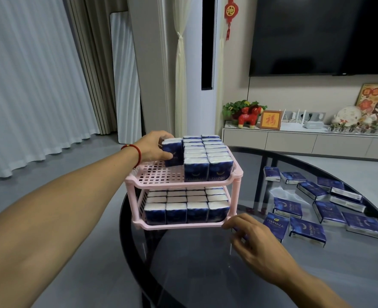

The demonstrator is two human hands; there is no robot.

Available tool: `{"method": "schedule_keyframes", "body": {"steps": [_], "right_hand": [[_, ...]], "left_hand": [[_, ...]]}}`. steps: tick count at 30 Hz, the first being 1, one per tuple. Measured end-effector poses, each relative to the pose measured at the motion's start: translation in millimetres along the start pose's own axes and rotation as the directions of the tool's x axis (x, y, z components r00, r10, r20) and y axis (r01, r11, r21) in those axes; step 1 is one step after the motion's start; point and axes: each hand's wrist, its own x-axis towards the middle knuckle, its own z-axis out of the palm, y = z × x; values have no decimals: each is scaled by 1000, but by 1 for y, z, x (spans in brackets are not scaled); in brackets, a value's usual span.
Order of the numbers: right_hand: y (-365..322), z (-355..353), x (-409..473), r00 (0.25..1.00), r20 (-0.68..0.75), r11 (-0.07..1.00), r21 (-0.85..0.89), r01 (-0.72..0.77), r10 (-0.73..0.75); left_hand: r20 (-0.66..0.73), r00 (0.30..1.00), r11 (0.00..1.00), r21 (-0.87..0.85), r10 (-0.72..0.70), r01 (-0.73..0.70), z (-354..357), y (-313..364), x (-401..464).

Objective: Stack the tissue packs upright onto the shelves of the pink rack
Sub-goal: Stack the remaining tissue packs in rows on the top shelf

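On the rack's (pixel 139 182) top shelf, the left hand (pixel 153 146) grips an upright pack (pixel 172 155); next, seat it. The right hand (pixel 248 230) pinches another pack off the tabletop (pixel 206 263).

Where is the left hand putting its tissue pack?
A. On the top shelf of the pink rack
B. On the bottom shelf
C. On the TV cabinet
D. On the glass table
A: the left hand holds a blue tissue pack upright on the top shelf of the pink rack, in the open space left of the packs already standing there.
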Motion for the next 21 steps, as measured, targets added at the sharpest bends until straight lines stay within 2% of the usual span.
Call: {"method": "schedule_keyframes", "body": {"steps": [4, 21], "right_hand": [[0, 1, 1, 1000, -1, 1000, -6, 4, -4], [2, 0, 1, 1000, 9, 1000, -15, -1, 1]], "left_hand": [[29, 1000, 1000, -6, -11, 11, 2, 1, 1], [3, 1000, 993, 115, -28, 28, 6, 2, 0]]}}
